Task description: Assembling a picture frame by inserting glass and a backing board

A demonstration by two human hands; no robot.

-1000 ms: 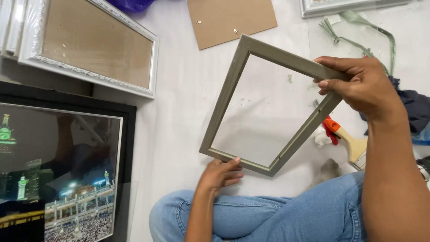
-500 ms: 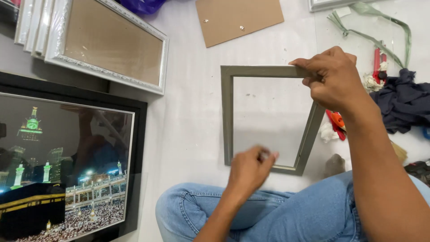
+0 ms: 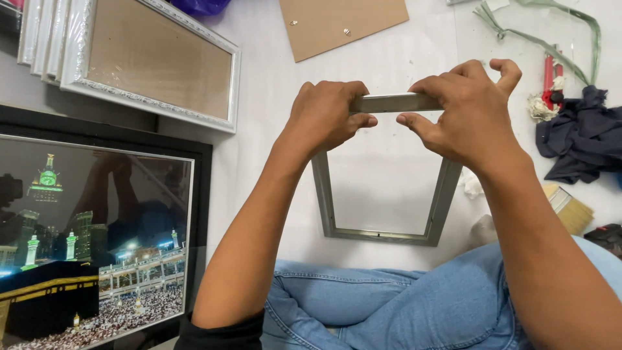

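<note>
Sitting cross-legged on the white floor (image 3: 259, 168), the person clamps the left hand (image 3: 327, 116) and right hand (image 3: 470, 113) on the far rail of the empty grey frame (image 3: 389, 234), lifted above the knees, probably for inspecting it.

Matt grey-green frame (image 3: 386, 194), glossy glass over the black-framed picture (image 3: 97, 240), rough brown backing board (image 3: 343, 24).
</note>
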